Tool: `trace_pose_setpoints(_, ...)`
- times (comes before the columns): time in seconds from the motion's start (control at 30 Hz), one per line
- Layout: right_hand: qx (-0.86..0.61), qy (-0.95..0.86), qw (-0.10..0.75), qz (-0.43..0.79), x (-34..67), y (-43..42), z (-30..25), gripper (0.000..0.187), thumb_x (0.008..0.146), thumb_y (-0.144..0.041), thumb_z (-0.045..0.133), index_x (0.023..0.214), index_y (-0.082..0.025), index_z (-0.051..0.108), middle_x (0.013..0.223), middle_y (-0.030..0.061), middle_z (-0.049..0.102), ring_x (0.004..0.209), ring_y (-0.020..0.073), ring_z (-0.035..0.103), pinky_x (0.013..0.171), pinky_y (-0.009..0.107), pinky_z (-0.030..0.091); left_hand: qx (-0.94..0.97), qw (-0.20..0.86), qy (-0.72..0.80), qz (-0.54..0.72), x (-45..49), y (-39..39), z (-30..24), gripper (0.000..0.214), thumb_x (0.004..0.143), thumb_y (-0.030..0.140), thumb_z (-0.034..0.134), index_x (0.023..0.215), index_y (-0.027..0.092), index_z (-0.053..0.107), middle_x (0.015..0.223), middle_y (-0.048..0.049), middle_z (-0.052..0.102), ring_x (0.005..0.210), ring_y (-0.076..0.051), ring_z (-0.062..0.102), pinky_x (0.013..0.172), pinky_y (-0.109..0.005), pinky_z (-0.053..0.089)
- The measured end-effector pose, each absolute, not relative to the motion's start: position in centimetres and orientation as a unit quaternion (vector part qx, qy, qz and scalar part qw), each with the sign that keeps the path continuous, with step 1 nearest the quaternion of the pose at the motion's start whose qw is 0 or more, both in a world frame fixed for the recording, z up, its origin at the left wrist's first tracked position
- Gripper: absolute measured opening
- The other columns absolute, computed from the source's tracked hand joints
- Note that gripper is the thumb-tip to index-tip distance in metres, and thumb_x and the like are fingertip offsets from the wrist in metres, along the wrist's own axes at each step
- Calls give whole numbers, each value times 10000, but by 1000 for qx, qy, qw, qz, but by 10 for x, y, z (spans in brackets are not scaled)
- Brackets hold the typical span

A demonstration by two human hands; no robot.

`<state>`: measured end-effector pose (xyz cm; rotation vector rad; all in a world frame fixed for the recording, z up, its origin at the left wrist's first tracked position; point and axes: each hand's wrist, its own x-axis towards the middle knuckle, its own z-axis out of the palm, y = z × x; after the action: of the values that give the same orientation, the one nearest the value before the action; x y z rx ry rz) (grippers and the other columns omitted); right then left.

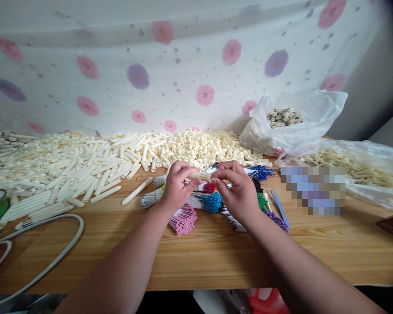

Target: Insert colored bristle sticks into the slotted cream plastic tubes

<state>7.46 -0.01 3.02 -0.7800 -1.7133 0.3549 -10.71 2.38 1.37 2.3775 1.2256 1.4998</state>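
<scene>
Both my hands meet over the middle of the table around a short cream plastic pen part [201, 175]. My left hand [178, 187] pinches its left end between thumb and fingers. At its right end, the thumb and fingertips of my right hand [234, 187] close on the pale rim. Beneath and around my hands lie bundles of pen refills: a pink-tipped bundle [183, 219], a blue-tipped bundle [212, 201], a purple-tipped bundle [277, 221] and a dark-blue-tipped bundle [261, 172]. My fingers partly cover the red, green and black ones.
Cream pen barrels [101, 168] and slotted pen parts [212, 146] are heaped along the back. Blue tweezers [280, 208] lie to the right. Beyond are a plastic bag [262, 126] of pen pieces and another bag [373, 170]. A white cable [80, 226] loops at left.
</scene>
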Motion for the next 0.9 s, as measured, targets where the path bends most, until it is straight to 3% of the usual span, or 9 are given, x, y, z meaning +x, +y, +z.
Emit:
trace_pose_setpoints(0.37, -339, -694, 570, 281, 73, 2, 27, 120, 814, -210, 590, 721, -200, 665, 814, 31, 536, 825, 164, 534, 765, 335, 441, 755, -64, 411, 506, -109, 24, 13, 435, 786, 582, 543, 889, 185, 689, 837, -47, 500, 830, -197, 519, 748, -351, 461)
trace_pose_setpoints(0.53, -315, -653, 607, 326, 72, 3, 20, 96, 829, -252, 597, 870, -240, 684, 900, 33, 576, 869, 162, 562, 769, 334, 466, 740, -19, 410, 533, -112, 27, 13, 370, 790, 529, 585, 867, 182, 684, 838, -42, 508, 835, -185, 527, 748, -332, 464)
trace_pose_setpoints(0.63, -304, -680, 607, 277, 68, 6, 15, 144, 846, -226, 574, 958, -225, 665, 926, 42, 606, 889, 154, 573, 785, 312, 464, 663, 58, 427, 612, -124, 36, 15, 361, 826, 525, 541, 827, 185, 661, 840, -37, 536, 792, -154, 533, 717, -288, 462)
trace_pose_setpoints(0.73, -287, -791, 492, 224, 55, 6, 17, 128, 841, -159, 542, 863, -182, 666, 831, 41, 643, 797, 135, 589, 735, 263, 457, 520, 163, 429, 720, -141, 49, 15, 403, 853, 552, 476, 784, 185, 627, 722, -12, 539, 604, -106, 487, 577, -234, 432)
trace_pose_setpoints(0.9, -353, -918, 147, 100, 23, -7, 35, 142, 814, -167, 544, 781, -190, 680, 781, 41, 687, 713, 157, 617, 630, 250, 417, 395, 250, 424, 776, -148, 60, 8, 457, 804, 609, 506, 698, 171, 582, 606, 17, 482, 481, -71, 405, 449, -197, 353)
